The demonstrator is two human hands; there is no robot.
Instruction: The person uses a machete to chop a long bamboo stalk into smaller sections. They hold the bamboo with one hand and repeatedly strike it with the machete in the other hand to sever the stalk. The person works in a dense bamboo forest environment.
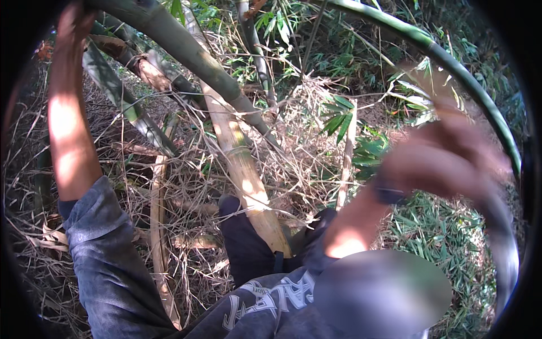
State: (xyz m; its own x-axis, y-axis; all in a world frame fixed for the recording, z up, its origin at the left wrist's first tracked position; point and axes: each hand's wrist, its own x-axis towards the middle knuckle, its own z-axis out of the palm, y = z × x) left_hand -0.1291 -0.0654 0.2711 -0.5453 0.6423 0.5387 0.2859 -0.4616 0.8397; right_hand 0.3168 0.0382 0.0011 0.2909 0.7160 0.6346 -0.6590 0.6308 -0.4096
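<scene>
My left hand [75, 21] is raised to the upper left and closes around the top of a thick green bamboo stem [192, 53] that slants down toward the centre. My bare left forearm runs down into a dark blue sleeve [107, 254]. My right hand [446, 161] is motion-blurred at the right, with a dark band at its wrist. It grips a dark curved tool [504, 243] that hangs below it; blur hides the tool's shape. A pale dry bamboo stem [244, 169] stands between the two hands, ending near my dark-trousered knee [243, 243].
A second green bamboo stem [446, 59] arcs across the upper right above my right hand. Several more stems [127, 101] cross at the upper left. Dry twigs, husks and leaf litter [305, 141] tangle across the ground, with green leafy shoots [435, 237] at the right.
</scene>
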